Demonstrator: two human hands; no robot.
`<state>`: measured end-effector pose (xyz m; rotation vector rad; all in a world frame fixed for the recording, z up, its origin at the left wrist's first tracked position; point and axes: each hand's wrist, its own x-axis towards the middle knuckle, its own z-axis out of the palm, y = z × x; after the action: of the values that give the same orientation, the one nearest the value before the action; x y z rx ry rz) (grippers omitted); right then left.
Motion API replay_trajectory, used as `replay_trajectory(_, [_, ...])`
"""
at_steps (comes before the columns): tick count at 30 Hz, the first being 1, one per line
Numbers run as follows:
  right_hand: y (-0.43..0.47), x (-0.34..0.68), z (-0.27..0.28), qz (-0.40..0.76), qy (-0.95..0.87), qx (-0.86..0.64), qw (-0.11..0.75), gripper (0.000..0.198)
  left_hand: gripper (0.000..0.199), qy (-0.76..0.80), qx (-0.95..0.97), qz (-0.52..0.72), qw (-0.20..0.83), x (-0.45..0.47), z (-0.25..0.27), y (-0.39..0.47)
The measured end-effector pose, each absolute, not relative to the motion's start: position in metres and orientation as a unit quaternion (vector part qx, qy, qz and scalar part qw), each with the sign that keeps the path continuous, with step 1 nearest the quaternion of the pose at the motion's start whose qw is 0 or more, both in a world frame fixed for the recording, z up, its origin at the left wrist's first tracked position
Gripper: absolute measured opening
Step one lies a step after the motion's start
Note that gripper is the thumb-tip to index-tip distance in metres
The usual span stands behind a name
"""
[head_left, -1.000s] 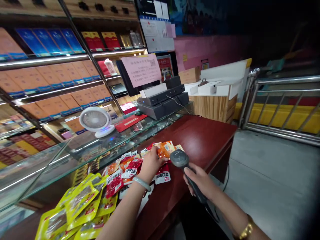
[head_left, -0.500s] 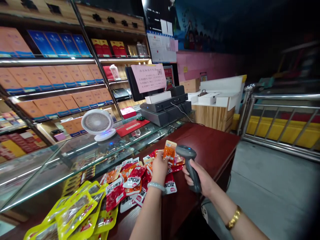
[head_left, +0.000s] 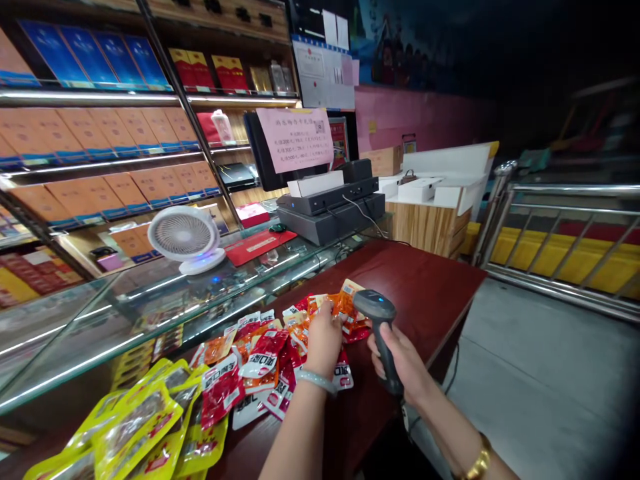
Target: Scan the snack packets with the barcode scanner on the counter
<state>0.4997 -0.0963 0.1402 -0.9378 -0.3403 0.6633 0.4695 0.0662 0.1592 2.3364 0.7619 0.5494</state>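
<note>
My right hand (head_left: 400, 360) is wrapped round the handle of a dark grey barcode scanner (head_left: 376, 305), whose head points left over the packets. A small blue light glows on its top. My left hand (head_left: 325, 337) is closed on an orange snack packet (head_left: 344, 303) at the far end of a pile, its fingertips partly hidden. The packet's pale top edge stands just behind the scanner head. Red and white snack packets (head_left: 223, 390) and more orange ones lie heaped left of my left hand. Large yellow snack packets (head_left: 135, 427) overlap at the near left.
A glass display counter (head_left: 150, 313) runs along the left, bearing a white fan (head_left: 184, 233) and a red folder (head_left: 260, 247). A monitor with a pink notice (head_left: 295, 140) stands behind. The dark red tabletop (head_left: 415, 280) ends at right, beyond which is a metal railing (head_left: 565, 280).
The orange packet has moved slightly right and lower behind the scanner head, and my left hand has bent over the pile. The scanner has shifted slightly right. The view has tilted down a little.
</note>
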Motion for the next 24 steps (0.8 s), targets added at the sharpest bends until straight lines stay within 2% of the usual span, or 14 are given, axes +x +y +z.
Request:
replay_trajectory(7, [-0.093,0.501,0.142,0.299,-0.148,-0.453,0.827,0.038,0.031,0.255,0.882,0.219,0.330,0.467,0.160,0.065])
replay_trajectory(12, [-0.096,0.500,0.145,0.298,-0.144,-0.445,0.832,0.039,0.029,0.294,0.872,0.192,0.342,0.465,0.164,0.065])
replay_trajectory(18, [-0.099,0.503,0.140,0.291,-0.117,-0.390,0.866,0.034,0.041,0.272,0.740,0.176,0.589,0.486,0.155,0.047])
replay_trajectory(20, [-0.098,0.503,0.139,0.287,-0.115,-0.387,0.869,0.033,0.050,0.234,0.718,0.170,0.633,0.496,0.149,0.039])
replay_trajectory(22, [-0.098,0.504,0.138,0.288,-0.118,-0.383,0.870,0.033,0.058,0.203,0.748,0.163,0.610,0.502,0.146,0.037])
replay_trajectory(24, [-0.098,0.504,0.138,0.290,-0.118,-0.378,0.871,0.033,0.057,0.195,0.813,0.183,0.517,0.502,0.149,0.042])
